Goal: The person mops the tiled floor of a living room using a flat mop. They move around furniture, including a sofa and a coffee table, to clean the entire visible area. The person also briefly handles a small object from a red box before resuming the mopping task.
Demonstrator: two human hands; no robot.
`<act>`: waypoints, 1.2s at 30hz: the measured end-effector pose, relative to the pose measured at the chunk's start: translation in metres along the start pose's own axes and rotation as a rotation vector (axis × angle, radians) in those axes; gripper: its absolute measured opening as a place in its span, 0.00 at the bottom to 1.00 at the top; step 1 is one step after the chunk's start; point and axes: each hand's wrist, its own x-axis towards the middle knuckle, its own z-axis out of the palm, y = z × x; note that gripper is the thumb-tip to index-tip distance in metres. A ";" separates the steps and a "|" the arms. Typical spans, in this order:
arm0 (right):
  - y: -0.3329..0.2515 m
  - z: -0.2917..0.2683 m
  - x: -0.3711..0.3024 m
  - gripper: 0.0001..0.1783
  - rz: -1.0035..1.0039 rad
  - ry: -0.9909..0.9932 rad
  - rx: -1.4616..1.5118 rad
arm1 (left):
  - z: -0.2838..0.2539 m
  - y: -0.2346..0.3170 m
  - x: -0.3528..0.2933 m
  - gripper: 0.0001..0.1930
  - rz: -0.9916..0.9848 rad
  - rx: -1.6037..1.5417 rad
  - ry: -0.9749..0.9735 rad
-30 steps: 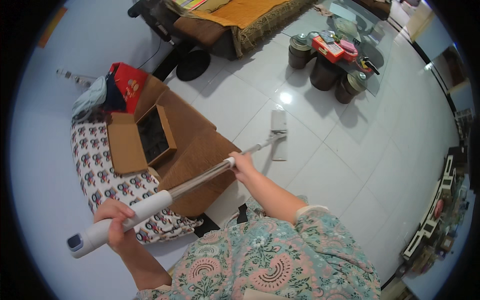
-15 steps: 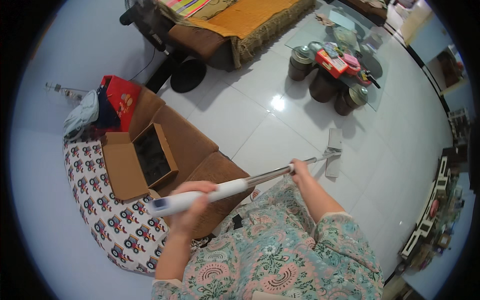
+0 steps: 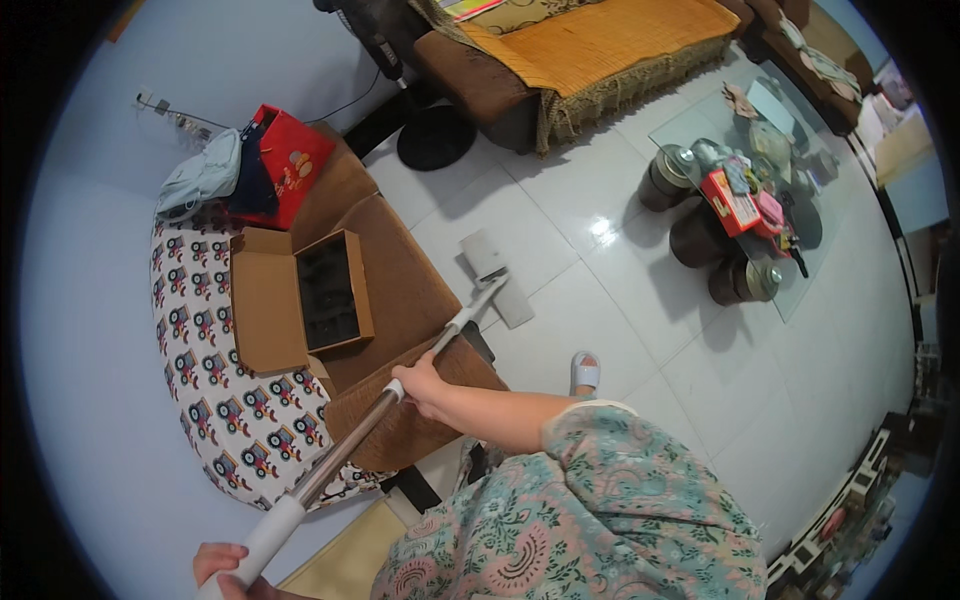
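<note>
A flat mop [image 3: 342,452] with a white grip and a metal pole slants across in front of me. At the lower left my left hand [image 3: 232,572] is wrapped round the white grip, partly cut off by the picture's edge. Further down the pole, my right hand [image 3: 420,384] is closed on it near a white collar, above the corner of a brown sofa [image 3: 385,262]. The grey mop head [image 3: 512,303] lies flat on the white tiles beside the sofa's edge.
On the sofa lie an open cardboard box [image 3: 268,310], a red bag [image 3: 300,160] and a tractor-print cloth [image 3: 190,330]. A black fan base [image 3: 436,138] stands beyond. At the right is a glass table [image 3: 800,270] with cluttered items. My slippered foot [image 3: 586,370] is on the tiles.
The mop head has swung left across the floor, from near the glass table to beside the sofa. My left hand has moved down and left, my right hand left with the pole.
</note>
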 end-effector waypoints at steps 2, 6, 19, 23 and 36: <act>-0.009 -0.003 0.032 0.54 0.052 0.010 -0.019 | 0.021 -0.012 0.003 0.09 -0.053 0.025 -0.083; -0.001 0.009 0.059 0.55 0.027 0.058 -0.011 | 0.031 -0.029 0.014 0.07 -0.210 -0.093 0.017; -0.205 -0.204 0.053 0.45 -0.371 0.275 0.278 | 0.264 -0.008 0.048 0.07 -0.166 -0.365 -0.337; -0.278 -0.283 0.070 0.35 -0.504 0.206 0.528 | 0.362 0.042 0.087 0.08 -0.223 -0.297 -0.593; -0.289 -0.360 -0.078 0.58 -0.566 0.322 0.892 | 0.487 0.162 0.121 0.09 0.053 -0.495 -0.943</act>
